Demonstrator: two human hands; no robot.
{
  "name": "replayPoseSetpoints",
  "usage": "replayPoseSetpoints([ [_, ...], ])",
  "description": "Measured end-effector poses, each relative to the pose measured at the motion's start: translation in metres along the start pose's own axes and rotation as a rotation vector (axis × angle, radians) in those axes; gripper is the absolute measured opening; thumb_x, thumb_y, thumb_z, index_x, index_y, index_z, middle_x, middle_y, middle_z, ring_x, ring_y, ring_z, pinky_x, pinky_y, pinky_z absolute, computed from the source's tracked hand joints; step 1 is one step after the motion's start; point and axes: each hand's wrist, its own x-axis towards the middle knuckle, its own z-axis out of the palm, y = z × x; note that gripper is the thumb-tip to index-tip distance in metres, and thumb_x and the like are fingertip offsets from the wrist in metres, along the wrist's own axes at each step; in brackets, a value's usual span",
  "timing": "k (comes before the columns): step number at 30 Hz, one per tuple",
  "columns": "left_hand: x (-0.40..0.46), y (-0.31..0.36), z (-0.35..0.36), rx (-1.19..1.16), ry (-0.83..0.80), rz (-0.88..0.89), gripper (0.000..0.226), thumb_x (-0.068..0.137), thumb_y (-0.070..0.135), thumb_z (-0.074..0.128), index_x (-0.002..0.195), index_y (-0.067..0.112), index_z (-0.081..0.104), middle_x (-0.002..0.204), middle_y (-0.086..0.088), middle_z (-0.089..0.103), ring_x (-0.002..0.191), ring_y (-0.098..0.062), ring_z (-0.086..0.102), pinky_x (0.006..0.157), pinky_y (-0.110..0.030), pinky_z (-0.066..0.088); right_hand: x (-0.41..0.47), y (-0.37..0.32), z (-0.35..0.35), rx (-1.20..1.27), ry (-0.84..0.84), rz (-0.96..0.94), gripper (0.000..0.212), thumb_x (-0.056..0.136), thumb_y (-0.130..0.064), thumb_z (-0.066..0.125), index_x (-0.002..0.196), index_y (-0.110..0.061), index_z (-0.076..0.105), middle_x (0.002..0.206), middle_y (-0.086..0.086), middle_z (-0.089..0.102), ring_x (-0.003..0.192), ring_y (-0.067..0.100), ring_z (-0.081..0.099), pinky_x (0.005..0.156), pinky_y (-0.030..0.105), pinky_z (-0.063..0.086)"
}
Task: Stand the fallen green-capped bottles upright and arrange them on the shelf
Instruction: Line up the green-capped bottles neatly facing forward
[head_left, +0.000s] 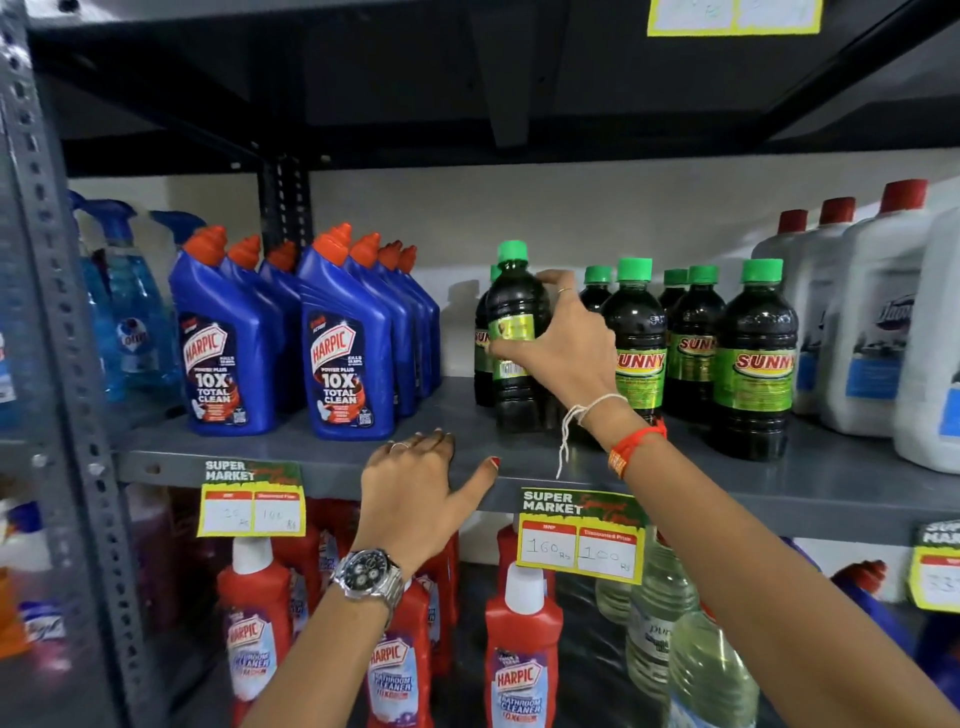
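Several dark bottles with green caps and green SUNNY labels stand upright on the grey metal shelf (311, 457). My right hand (563, 343) is wrapped around the leftmost front bottle (514, 312), which stands upright with its label turned away. Another green-capped bottle (484, 353) is partly hidden behind it. To the right stand more of them, among them one (636, 332) beside my hand and one (756, 358) at the front right. My left hand (421, 493) rests flat on the shelf's front edge and holds nothing.
Blue Harpic bottles (343, 343) with orange caps stand left of the green-capped ones, with a gap of bare shelf between. White jugs (872, 322) with red caps crowd the right. Red Harpic bottles (522, 654) fill the shelf below. Price tags (579, 535) hang from the edge.
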Motion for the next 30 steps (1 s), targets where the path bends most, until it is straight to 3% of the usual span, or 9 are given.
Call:
replayPoseSetpoints([
  [3,0.001,-0.001,-0.001,-0.005,-0.013,0.01,0.077,0.076,0.07,0.02,0.108,0.015,0.064,0.112,-0.002,0.067,0.102,-0.018,0.061,0.084,-0.032,0.045,-0.008,0.0,0.004,0.18,0.039,0.018,0.078,0.048,-0.047,0.076,0.114,-0.031,0.038,0.066,-0.02,0.047,0.059,0.01,0.049,0.057,0.023,0.034],
  [5,0.0,-0.001,-0.001,-0.009,-0.018,0.009,0.077,0.075,0.07,0.02,0.108,0.016,0.063,0.113,-0.002,0.067,0.102,-0.018,0.06,0.084,-0.032,0.045,-0.018,0.004,0.011,0.225,0.006,-0.023,0.079,0.049,-0.045,0.077,0.114,-0.033,0.035,0.07,-0.02,0.05,0.064,0.01,0.054,0.062,0.023,0.037],
  [9,0.0,0.0,-0.001,-0.019,-0.003,0.003,0.071,0.077,0.068,0.026,0.106,0.016,0.064,0.114,-0.001,0.067,0.102,-0.018,0.059,0.084,-0.031,0.044,-0.03,0.011,0.02,0.292,-0.026,-0.055,0.083,0.054,-0.04,0.078,0.121,-0.032,0.03,0.085,-0.009,0.061,0.078,0.018,0.063,0.071,0.028,0.046],
  [12,0.001,0.0,-0.001,-0.016,-0.007,0.005,0.071,0.077,0.068,0.025,0.106,0.016,0.063,0.113,-0.001,0.067,0.101,-0.019,0.059,0.083,-0.032,0.043,-0.032,0.013,0.02,0.316,-0.038,-0.02,0.093,0.052,-0.044,0.081,0.126,-0.026,0.029,0.099,-0.007,0.055,0.091,0.015,0.056,0.077,0.025,0.042],
  [15,0.001,-0.001,0.0,-0.017,-0.009,0.01,0.073,0.077,0.068,0.023,0.109,0.016,0.062,0.116,-0.002,0.066,0.104,-0.019,0.059,0.085,-0.032,0.043,-0.037,0.016,0.021,0.147,-0.092,0.074,0.121,0.045,-0.06,0.079,0.138,-0.009,0.02,0.131,0.015,0.047,0.12,0.029,0.048,0.093,0.033,0.042],
  [17,0.001,-0.001,0.0,-0.017,-0.012,0.014,0.073,0.077,0.068,0.023,0.11,0.016,0.062,0.118,-0.002,0.065,0.106,-0.018,0.058,0.087,-0.032,0.042,-0.04,0.016,0.021,0.058,-0.139,0.114,0.125,0.045,-0.064,0.077,0.137,-0.001,0.021,0.128,0.02,0.051,0.119,0.033,0.05,0.091,0.038,0.045],
  [23,0.001,-0.003,0.002,-0.042,-0.026,0.03,0.075,0.077,0.068,0.023,0.121,0.017,0.057,0.131,0.001,0.056,0.119,-0.015,0.05,0.097,-0.031,0.037,-0.023,0.021,0.016,0.326,-0.348,0.261,0.095,0.053,-0.035,0.086,0.128,-0.01,0.034,0.091,-0.013,0.052,0.091,0.01,0.051,0.076,0.019,0.041],
  [27,0.0,-0.004,0.001,-0.05,-0.045,0.034,0.078,0.077,0.07,0.021,0.125,0.017,0.053,0.135,0.0,0.053,0.123,-0.015,0.047,0.101,-0.032,0.034,-0.017,0.031,0.007,0.683,-0.595,0.364,0.064,0.067,-0.005,0.076,0.121,-0.01,0.042,0.105,0.006,0.064,0.101,0.02,0.06,0.083,0.029,0.051],
  [30,0.0,-0.004,0.002,-0.055,-0.046,0.035,0.079,0.077,0.07,0.02,0.125,0.017,0.053,0.135,0.0,0.053,0.123,-0.015,0.047,0.102,-0.032,0.034,-0.016,0.032,0.005,0.677,-0.687,0.352,0.052,0.072,-0.01,0.071,0.117,-0.013,0.045,0.102,0.005,0.065,0.102,0.021,0.061,0.077,0.029,0.051],
])
